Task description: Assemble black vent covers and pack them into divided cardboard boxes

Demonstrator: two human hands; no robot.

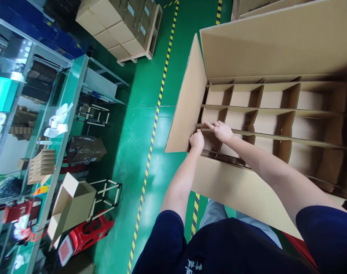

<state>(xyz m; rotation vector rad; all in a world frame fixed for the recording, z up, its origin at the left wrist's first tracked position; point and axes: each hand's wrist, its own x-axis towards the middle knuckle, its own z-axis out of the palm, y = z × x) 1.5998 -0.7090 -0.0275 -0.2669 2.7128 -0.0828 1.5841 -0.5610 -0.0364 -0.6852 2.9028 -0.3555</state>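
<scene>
A large open cardboard box (233, 173) stands in front of me with its flaps folded out. Inside it sits a cardboard divider (272, 134), whose crossed strips form rows of cells; no goods show in the cells in view. At the box's left end, my left hand (196, 140) is closed with curled fingers on the end of a divider strip. My right hand (221, 131) reaches over the cells beside it and grips the same strip, its index finger stretched toward the strip's end. The undersides of the fingers are hidden.
Stacked cartons stand on a wooden pallet (155, 36) at the upper left. Yellow-black tape (153, 140) marks the green floor. To the left are a workbench (67, 110), a red stool (88, 236) and an open carton (76, 205). Another box (259, 7) lies beyond mine.
</scene>
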